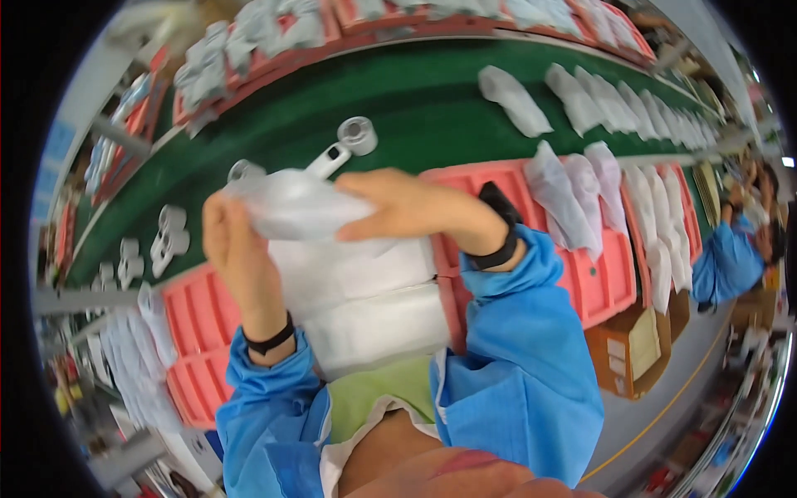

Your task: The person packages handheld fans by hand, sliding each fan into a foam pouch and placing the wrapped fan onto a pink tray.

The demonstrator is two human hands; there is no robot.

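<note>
Between my two hands is a translucent white bag (pixel 303 203), slightly blurred, held above the work surface; what is inside it, if anything, cannot be made out. My left hand (pixel 232 236) grips its left end with closed fingers. At the other end, the thumb and fingers of my right hand (pixel 394 203) pinch the bag. Just beyond lies a white part with a round hollow head (pixel 358 135) and a flat slotted handle. Another round-headed white part (pixel 246 171) is partly hidden behind the bag. Below my hands lie two stacks of flat white bags (pixel 378 324).
A green conveyor belt (pixel 423 100) crosses ahead, with more white parts (pixel 170 236) at left and wrapped items (pixel 515 101) at right. Pink trays (pixel 606 278) flank the bag stacks; others (pixel 332 29) line the far side. A co-worker (pixel 735 257) is at far right, near a cardboard box (pixel 618 357).
</note>
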